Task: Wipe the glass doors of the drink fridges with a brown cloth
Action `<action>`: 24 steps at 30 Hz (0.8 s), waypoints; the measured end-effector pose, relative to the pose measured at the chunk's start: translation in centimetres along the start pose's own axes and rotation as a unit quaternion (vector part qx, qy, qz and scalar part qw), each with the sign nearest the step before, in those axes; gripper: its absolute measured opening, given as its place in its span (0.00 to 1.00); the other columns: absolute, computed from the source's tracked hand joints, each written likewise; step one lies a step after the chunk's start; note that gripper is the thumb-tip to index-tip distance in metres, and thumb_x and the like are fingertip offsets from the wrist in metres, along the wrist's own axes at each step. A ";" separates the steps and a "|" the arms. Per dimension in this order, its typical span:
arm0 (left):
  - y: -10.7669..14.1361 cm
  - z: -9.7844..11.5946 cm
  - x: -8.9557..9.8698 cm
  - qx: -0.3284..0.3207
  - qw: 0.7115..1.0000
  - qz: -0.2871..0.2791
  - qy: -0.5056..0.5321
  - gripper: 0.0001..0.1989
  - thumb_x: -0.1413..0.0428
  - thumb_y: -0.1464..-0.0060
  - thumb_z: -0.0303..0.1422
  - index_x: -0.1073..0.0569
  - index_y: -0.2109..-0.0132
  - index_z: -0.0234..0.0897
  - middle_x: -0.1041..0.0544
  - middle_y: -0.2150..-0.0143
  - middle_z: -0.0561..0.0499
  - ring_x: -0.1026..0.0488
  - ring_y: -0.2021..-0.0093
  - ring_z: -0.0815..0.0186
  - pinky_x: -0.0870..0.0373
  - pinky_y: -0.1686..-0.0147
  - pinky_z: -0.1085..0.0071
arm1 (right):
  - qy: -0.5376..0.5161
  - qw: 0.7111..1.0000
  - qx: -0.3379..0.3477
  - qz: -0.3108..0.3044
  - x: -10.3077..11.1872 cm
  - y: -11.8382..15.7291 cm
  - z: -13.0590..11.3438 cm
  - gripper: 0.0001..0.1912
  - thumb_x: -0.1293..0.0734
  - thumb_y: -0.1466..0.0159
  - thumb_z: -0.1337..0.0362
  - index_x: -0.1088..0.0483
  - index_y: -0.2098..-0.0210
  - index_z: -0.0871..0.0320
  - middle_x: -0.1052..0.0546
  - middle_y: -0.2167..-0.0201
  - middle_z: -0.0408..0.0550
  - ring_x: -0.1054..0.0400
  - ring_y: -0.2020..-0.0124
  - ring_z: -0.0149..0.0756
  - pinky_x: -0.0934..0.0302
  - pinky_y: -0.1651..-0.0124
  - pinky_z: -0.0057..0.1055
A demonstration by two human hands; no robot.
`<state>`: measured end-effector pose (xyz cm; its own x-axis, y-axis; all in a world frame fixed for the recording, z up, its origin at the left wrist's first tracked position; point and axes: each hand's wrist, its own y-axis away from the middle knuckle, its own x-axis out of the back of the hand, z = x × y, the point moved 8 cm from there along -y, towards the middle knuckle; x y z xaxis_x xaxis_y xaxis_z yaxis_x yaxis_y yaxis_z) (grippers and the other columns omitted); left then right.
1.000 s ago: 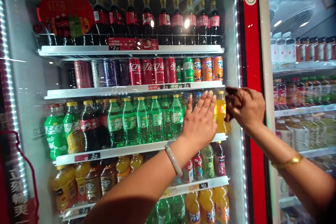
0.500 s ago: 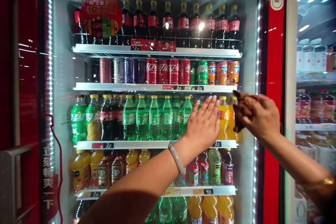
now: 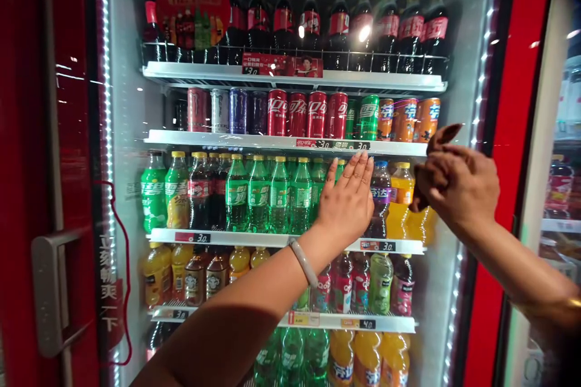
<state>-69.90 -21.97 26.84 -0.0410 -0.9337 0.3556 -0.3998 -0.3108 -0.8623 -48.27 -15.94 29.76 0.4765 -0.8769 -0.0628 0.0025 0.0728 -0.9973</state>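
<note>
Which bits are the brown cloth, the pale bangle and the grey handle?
Brown cloth [image 3: 422, 178]: head view, on its left side, beside the fingers.
Pale bangle [image 3: 304, 262]: head view, mid-band.
Grey handle [image 3: 47, 297]: head view, middle of its upright grip.

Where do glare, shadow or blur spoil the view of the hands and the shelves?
Head view: bright glare spots on the top-row cola bottles; head view: white glow from the right light strip; head view: dark shadow across the lower left forearm; head view: right hand and brown cloth look soft, cloth folds hard to read.
</note>
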 end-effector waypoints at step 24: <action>2.4 -2.1 0.2 0.004 0.997 -0.051 -0.059 0.35 0.60 0.31 0.34 0.55 0.22 0.24 0.57 0.18 0.44 0.70 0.19 0.57 0.67 0.21 0.49 | -0.019 0.985 0.163 -0.043 -2.1 2.3 -12.3 0.15 0.29 0.39 0.51 0.22 0.54 0.47 0.21 0.45 0.51 0.33 0.45 0.49 0.45 0.45 0.47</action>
<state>-72.76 -22.56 25.63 0.1078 -0.9114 0.3972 -0.3890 -0.4063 -0.8268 -60.08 -19.76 27.18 0.4955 -0.8681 0.0296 0.3245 0.1534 -0.9334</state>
